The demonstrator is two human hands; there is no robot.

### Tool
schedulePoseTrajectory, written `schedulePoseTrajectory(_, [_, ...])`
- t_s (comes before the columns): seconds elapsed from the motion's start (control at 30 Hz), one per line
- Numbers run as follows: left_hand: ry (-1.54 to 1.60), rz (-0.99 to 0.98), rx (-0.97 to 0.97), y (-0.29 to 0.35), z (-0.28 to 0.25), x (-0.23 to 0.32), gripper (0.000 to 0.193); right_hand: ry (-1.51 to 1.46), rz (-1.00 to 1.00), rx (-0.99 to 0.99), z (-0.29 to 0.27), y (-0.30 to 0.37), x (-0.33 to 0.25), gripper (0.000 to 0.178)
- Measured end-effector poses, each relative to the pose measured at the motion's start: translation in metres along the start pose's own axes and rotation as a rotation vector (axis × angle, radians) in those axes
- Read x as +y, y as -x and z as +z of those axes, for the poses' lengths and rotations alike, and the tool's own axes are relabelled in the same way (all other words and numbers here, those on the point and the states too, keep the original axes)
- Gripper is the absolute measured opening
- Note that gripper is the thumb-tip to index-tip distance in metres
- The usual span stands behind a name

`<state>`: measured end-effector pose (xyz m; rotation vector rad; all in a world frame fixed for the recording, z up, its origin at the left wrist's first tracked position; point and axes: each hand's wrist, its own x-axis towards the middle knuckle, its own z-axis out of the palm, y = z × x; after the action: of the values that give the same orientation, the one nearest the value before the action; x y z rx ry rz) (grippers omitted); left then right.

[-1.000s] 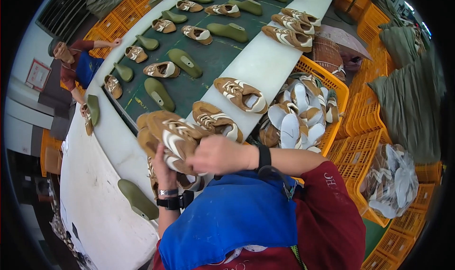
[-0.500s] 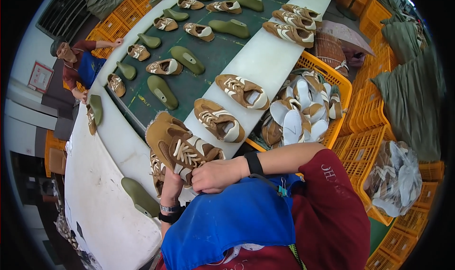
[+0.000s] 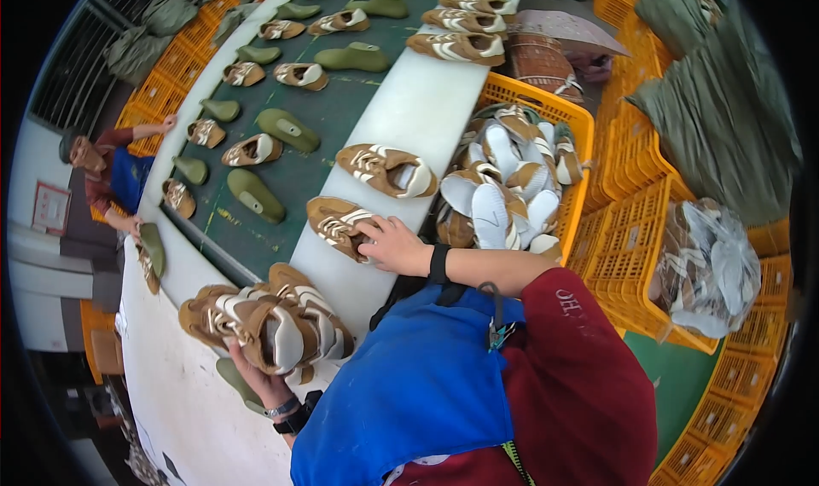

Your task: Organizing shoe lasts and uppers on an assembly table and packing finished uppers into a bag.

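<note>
My left hand [image 3: 256, 373] grips a brown suede sneaker [image 3: 243, 315] with white stripes and laces, its pale heel facing me. More brown sneaker parts bunch up against it, including one sneaker [image 3: 300, 292] just behind; how many my hand carries is hidden. My right hand [image 3: 394, 245] has its fingers at the opening of another brown sneaker [image 3: 334, 222], which lies on the white strip [image 3: 444, 102]. A little farther along that strip lies a further sneaker [image 3: 386, 170]. Partly under my left wrist is an olive-green shoe last [image 3: 235, 384].
Rows of sneakers and green lasts [image 3: 256, 194] cover the dark green belt [image 3: 299, 175]. At right stands a yellow crate [image 3: 573, 192] of sneakers, beside stacked crates [image 3: 636, 230] and a clear bag [image 3: 712, 269]. A co-worker [image 3: 111, 170] stands across the table, holding a last.
My right hand has left the sneaker near my body and reached forward to one on the white strip. My left hand has moved left with its sneakers. The whole view has shifted.
</note>
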<state>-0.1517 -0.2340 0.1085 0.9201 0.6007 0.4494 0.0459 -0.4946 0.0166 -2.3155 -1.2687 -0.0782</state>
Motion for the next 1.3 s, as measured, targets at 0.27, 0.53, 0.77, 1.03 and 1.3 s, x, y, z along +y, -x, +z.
schedulePoseTrajectory(0.27, [-0.016,-0.021,-0.014,0.012,0.024,-0.016,0.053,-0.085,0.189,0.410,-0.018,0.049,0.063,0.038])
schedulePoseTrajectory(0.53, [-0.041,-0.062,-0.048,0.011,0.022,-0.025,0.052,-0.237,1.061,-0.264,-0.040,0.222,0.110,0.057])
schedulePoseTrajectory(0.77, [-0.029,-0.132,-0.107,0.016,0.037,-0.034,0.052,-0.815,1.196,0.221,-0.025,0.205,0.089,0.048])
schedulePoseTrajectory(1.03, [-0.063,-0.052,-0.025,0.025,0.021,-0.031,0.052,-0.503,0.683,0.278,-0.190,0.112,0.126,0.019])
schedulePoseTrajectory(1.3, [0.011,0.048,-0.004,0.035,0.006,-0.034,0.048,0.120,0.360,0.753,-0.162,-0.004,0.177,0.030])
